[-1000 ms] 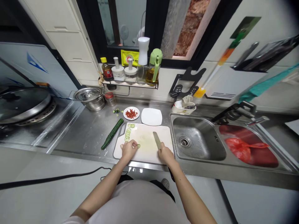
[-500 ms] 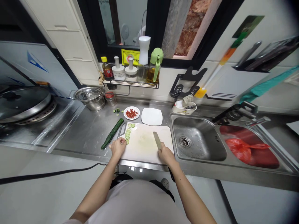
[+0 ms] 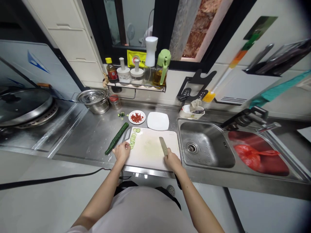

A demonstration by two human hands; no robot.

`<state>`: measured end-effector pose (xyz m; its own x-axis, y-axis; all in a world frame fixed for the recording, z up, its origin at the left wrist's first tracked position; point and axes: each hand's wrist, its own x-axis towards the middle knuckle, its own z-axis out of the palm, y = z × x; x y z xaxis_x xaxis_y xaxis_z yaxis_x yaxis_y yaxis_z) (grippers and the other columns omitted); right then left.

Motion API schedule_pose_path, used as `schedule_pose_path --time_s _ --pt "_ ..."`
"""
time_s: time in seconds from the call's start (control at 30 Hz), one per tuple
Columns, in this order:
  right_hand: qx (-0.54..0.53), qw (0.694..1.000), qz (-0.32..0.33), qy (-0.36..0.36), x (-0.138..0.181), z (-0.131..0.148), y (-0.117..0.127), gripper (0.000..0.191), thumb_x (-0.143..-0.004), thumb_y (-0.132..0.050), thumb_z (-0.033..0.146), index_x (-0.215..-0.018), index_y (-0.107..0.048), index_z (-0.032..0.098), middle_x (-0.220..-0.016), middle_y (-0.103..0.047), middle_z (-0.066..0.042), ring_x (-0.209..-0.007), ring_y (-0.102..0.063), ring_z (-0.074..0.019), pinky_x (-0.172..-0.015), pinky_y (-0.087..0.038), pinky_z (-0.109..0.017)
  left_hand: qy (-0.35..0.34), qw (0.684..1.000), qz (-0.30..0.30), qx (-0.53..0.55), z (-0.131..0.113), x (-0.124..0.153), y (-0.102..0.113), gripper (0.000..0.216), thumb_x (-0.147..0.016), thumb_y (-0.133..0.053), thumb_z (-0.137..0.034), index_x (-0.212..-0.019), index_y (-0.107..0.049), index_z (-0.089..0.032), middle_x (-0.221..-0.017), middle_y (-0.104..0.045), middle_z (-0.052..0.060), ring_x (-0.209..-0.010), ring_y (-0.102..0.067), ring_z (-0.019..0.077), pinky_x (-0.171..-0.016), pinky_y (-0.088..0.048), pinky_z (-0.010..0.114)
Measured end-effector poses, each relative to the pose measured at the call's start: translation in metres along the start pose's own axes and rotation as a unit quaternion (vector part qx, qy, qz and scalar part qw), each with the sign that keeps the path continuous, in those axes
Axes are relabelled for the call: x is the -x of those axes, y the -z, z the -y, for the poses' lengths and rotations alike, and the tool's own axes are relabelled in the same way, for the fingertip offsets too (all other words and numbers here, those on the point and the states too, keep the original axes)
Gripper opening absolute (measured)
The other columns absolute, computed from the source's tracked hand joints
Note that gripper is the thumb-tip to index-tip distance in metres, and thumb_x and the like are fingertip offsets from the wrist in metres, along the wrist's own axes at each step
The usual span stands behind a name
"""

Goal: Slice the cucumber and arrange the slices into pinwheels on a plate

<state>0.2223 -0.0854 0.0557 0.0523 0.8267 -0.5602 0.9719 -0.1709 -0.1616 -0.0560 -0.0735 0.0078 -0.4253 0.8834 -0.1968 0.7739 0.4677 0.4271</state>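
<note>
My right hand (image 3: pixel 173 160) is wrapped round a kitchen knife (image 3: pixel 163 145), its blade lying over the right part of the white cutting board (image 3: pixel 150 161). At the board's left side, a row of thin cucumber slices (image 3: pixel 132 138) runs toward me. The fingers of my left hand (image 3: pixel 122 151) are pinched at the near end of that row, on a cucumber slice partly covered by the fingertips. A whole green cucumber (image 3: pixel 117 138) lies on the counter just left of the board.
Behind the board sit a small plate of chopped red pieces (image 3: pixel 136 117) and a white square plate (image 3: pixel 157 120). Green scraps (image 3: pixel 122 115) lie near a lidded steel pot (image 3: pixel 93 101). The steel sink (image 3: pixel 207 142) is on the right, a seasoning rack (image 3: pixel 138 86) above.
My left hand has shifted slightly left and up along the near end of the slice row, its fingers still pinched. The right hand and knife stay in place.
</note>
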Motion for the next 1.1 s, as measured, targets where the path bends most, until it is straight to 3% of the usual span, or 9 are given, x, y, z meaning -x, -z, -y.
schedule_pose_path --time_s 0.4,0.67,0.83,1.1 --pt "-0.001 1.0 -0.008 0.005 0.001 0.001 0.0 0.038 -0.09 -0.035 0.018 -0.127 -0.044 0.017 -0.103 -0.066 -0.013 -0.094 -0.064 -0.0219 -0.068 -0.036 -0.028 -0.004 1.0 -0.001 0.014 -0.007 0.002 0.003 0.018 -0.083 -0.056 -0.03 -0.093 -0.07 -0.026 -0.107 -0.071 0.005 -0.104 -0.058 0.0261 -0.087 -0.034 0.038" --pt "-0.007 1.0 -0.009 0.01 -0.001 -0.001 -0.002 0.039 -0.09 -0.034 0.018 -0.128 -0.043 0.016 -0.103 -0.066 -0.014 -0.094 -0.064 -0.0231 -0.07 -0.036 -0.029 -0.026 0.996 -0.039 0.077 -0.054 -0.018 -0.007 0.028 -0.087 -0.053 -0.036 -0.11 -0.066 -0.029 -0.111 -0.069 0.006 -0.108 -0.056 0.0262 -0.093 -0.033 0.041" --pt "-0.009 1.0 -0.006 0.003 -0.001 0.0 -0.002 0.04 -0.09 -0.037 0.019 -0.129 -0.043 0.018 -0.104 -0.066 -0.013 -0.096 -0.063 -0.0226 -0.072 -0.037 -0.029 -0.041 0.998 -0.04 0.022 -0.076 -0.046 -0.012 0.036 -0.086 -0.053 -0.035 -0.121 -0.062 -0.032 -0.118 -0.062 0.008 -0.112 -0.051 0.0293 -0.093 -0.032 0.043" --pt "-0.005 1.0 -0.009 0.005 -0.002 0.0 -0.004 0.042 -0.09 -0.035 0.018 -0.131 -0.041 0.016 -0.105 -0.066 -0.014 -0.097 -0.064 -0.0237 -0.072 -0.038 -0.03 -0.132 0.985 0.016 -0.106 -0.08 -0.077 -0.015 0.036 -0.091 -0.048 -0.031 -0.123 -0.064 -0.033 -0.123 -0.058 0.012 -0.117 -0.044 0.0316 -0.095 -0.028 0.046"
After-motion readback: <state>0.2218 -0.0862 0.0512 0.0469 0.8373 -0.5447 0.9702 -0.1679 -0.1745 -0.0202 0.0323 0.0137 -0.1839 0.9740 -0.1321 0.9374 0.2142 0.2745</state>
